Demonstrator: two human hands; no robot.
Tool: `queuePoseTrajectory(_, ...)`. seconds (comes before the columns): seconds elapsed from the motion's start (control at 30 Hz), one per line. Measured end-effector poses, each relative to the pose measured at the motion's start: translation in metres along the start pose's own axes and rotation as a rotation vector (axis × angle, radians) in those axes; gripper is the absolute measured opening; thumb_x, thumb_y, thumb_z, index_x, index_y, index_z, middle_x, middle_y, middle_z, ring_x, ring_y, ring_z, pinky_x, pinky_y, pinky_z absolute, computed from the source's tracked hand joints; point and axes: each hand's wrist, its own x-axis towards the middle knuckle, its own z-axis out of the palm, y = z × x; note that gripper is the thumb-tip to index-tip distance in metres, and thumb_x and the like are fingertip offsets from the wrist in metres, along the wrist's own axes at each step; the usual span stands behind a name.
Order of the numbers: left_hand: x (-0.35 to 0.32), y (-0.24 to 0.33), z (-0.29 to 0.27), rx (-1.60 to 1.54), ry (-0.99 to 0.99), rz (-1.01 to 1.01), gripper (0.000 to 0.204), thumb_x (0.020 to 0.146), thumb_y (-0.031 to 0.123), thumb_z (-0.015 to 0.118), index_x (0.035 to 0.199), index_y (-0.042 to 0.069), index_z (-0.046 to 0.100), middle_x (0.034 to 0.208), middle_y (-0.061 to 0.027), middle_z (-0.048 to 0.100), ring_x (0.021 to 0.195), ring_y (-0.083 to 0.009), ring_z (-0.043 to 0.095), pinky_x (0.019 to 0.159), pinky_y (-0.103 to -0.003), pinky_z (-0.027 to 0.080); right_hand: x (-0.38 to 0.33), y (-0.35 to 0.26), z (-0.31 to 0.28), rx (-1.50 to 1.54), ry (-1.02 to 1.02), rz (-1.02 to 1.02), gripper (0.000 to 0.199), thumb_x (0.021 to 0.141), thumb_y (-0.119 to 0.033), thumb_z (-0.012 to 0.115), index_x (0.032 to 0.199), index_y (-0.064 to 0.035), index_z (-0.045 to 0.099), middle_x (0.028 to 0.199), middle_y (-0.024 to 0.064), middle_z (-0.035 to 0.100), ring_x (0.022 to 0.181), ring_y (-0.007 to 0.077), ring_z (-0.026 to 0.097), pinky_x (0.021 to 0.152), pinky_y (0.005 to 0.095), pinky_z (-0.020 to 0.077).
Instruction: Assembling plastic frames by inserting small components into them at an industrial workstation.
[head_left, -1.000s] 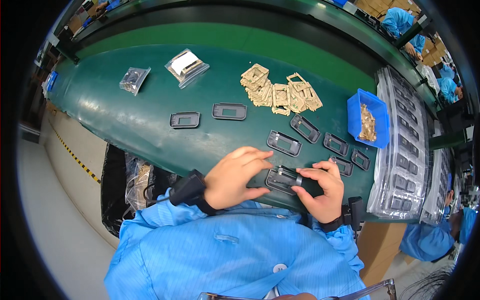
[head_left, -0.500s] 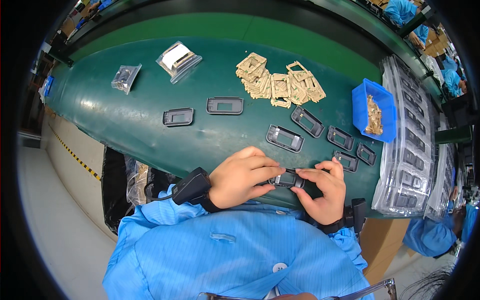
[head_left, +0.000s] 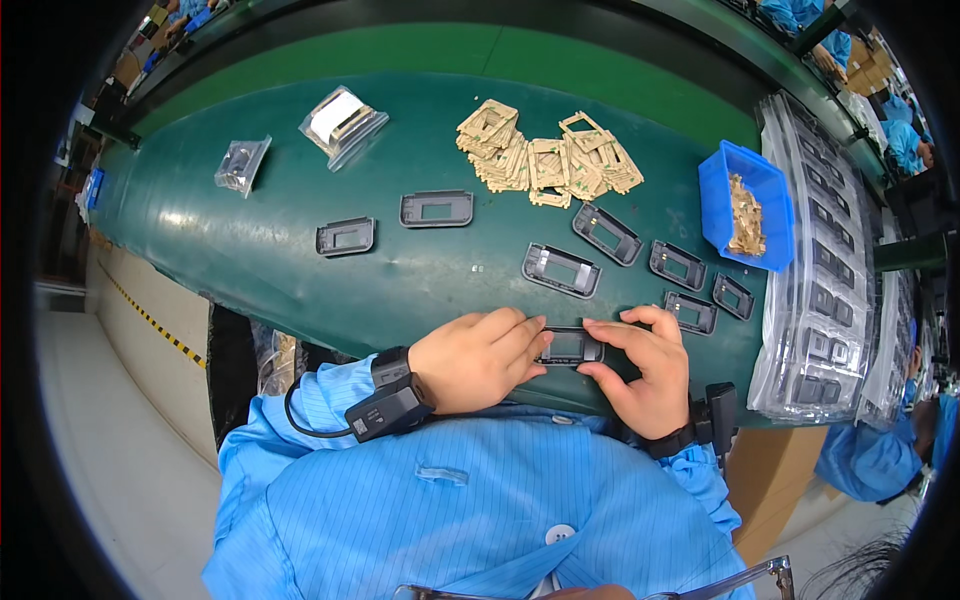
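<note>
A dark grey plastic housing (head_left: 573, 347) with a rectangular window lies between my hands near the table's front edge. My left hand (head_left: 480, 362) pinches its left end between fingers and thumb. At the other end, my right hand (head_left: 648, 375) grips it with the thumb on the near side and the index finger on the far side. Just beyond, a similar housing (head_left: 561, 271) rests on the table, with another housing (head_left: 607, 235) behind it. Several more, such as the housing (head_left: 690, 312), sit to the right of my right hand.
Tan adhesive frames (head_left: 550, 165) are heaped at the back. A blue bin (head_left: 715, 205) holds tan scraps, beside stacked clear trays (head_left: 800, 300). Housings (head_left: 437, 209) and clear bags (head_left: 343, 128) lie left. Tiny pale bits (head_left: 477, 268) are on the green table (head_left: 250, 280).
My fingers have moved off the housing's far edge to its two ends, so its window shows more. My left hand has shifted slightly left. The whole view has moved a little.
</note>
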Motion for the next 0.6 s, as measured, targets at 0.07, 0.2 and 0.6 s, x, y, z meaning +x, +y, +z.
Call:
queuePoseTrajectory(0.07,0.001,-0.001,0.001,0.015,-0.003,0.016,0.041,0.084,0.025,0.077,0.117,0.001,0.07,0.115,-0.0052,0.067,0.102,-0.0198,0.065,0.078,-0.029,0.057,0.0,0.0,0.0,-0.008,-0.001,-0.006,0.045,0.066,-0.011,0.088,0.108,-0.0072,0.074,0.114,0.0018,0.076,0.107,0.0278,0.059,0.097,0.038,0.0473)
queuePoseTrajectory(0.2,-0.002,-0.005,0.003,-0.077,-0.077,-0.008,0.044,0.084,0.027,0.077,0.12,0.003,0.07,0.118,-0.0067,0.065,0.105,-0.0208,0.064,0.08,-0.03,0.058,-0.002,-0.002,0.001,-0.001,-0.005,-0.016,0.045,0.067,-0.012,0.087,0.11,-0.0086,0.073,0.115,0.0012,0.075,0.108,0.0283,0.059,0.098,0.0409,0.0453)
queuePoseTrajectory(0.6,0.014,-0.042,-0.006,-0.283,-0.164,0.329,0.037,0.084,0.018,0.073,0.119,0.006,0.071,0.114,-0.0042,0.066,0.108,-0.0204,0.062,0.069,-0.029,0.06,-0.005,0.001,0.003,-0.007,0.006,-0.056,0.046,0.07,-0.01,0.085,0.114,-0.009,0.071,0.118,0.0012,0.074,0.113,0.0301,0.06,0.099,0.0452,0.0439)
